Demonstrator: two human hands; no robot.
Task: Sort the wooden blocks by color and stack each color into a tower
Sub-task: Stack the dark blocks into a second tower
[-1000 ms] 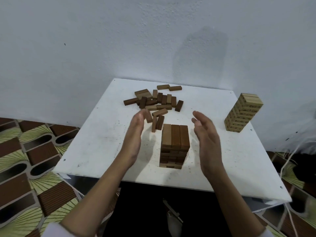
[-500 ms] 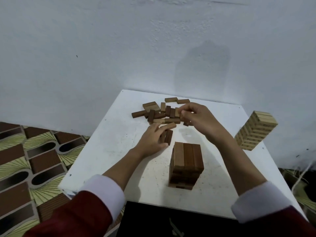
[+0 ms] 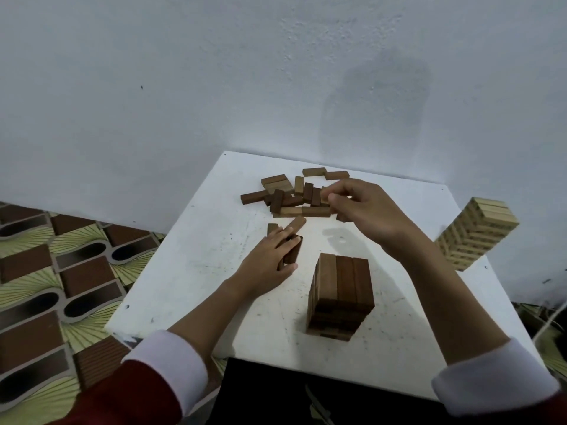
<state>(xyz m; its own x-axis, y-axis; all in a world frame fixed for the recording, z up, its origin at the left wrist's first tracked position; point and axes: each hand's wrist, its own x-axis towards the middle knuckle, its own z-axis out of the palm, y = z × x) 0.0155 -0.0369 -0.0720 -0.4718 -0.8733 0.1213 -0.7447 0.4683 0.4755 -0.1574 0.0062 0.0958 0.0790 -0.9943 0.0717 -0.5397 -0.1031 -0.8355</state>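
A brown block tower (image 3: 340, 297) stands on the white table (image 3: 196, 271) in front of me. Beyond it lies a pile of several loose brown blocks (image 3: 291, 194). My left hand (image 3: 270, 256) lies over a few loose blocks, thumb and fingers around a dark brown block (image 3: 293, 251). My right hand (image 3: 365, 207) hovers over the pile's right side with fingers curled, pinching a light brown block (image 3: 325, 194). A light-coloured block tower (image 3: 478, 237) stands at the table's right edge.
A white wall rises directly behind the table. Patterned brown and green floor tiles (image 3: 55, 271) lie to the left. A dark object (image 3: 306, 394) sits below the table's near edge. Cables (image 3: 549, 320) show at the far right.
Both hands left the sides of the brown tower and reached forward to the loose blocks. The left hand settled on blocks near the tower; the right closed its fingers at the pile.
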